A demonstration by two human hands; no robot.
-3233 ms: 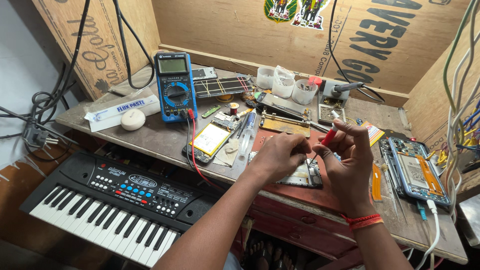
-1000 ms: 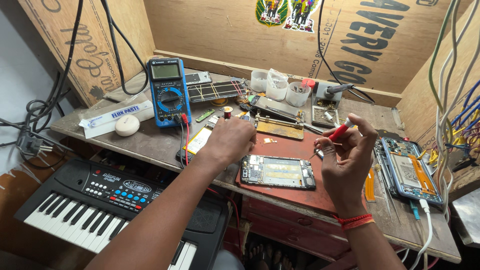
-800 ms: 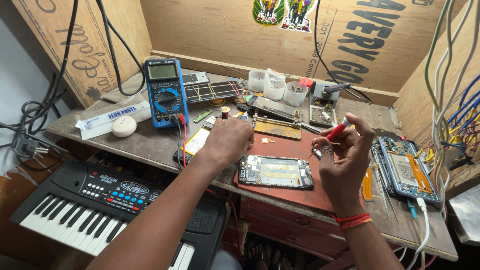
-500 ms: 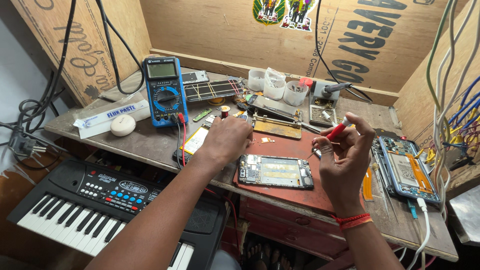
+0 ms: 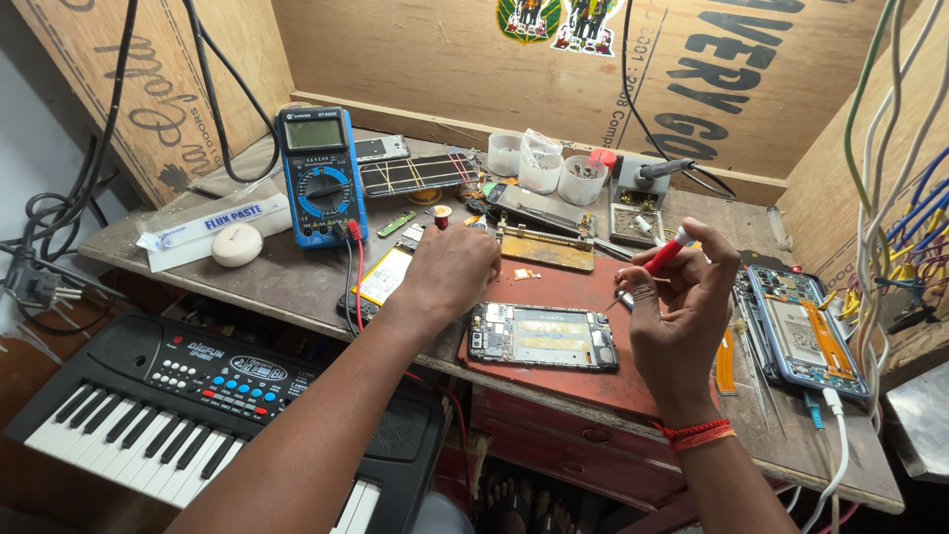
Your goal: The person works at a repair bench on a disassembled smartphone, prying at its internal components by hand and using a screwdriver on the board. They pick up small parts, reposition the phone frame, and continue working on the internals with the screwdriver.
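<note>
Opened phone (image 5: 542, 336) lies flat on the bench (image 5: 297, 272), at 9 o'clock of right hand (image 5: 682, 316) pinching a red screwdriver (image 5: 664, 255). Left hand (image 5: 450, 272) rests curled, contents hidden. Looks light, thin, fragile: best gripped by frame edges.

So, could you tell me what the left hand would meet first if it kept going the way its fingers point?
Probably the small red-capped vial just beyond the left hand, which points toward the back of the workbench; depth is hard to judge.

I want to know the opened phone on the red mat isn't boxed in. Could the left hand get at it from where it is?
Probably yes. The left hand rests just beside the opened phone, which lies uncovered on the red mat; the right hand holds a red screwdriver off to its other side.
</note>
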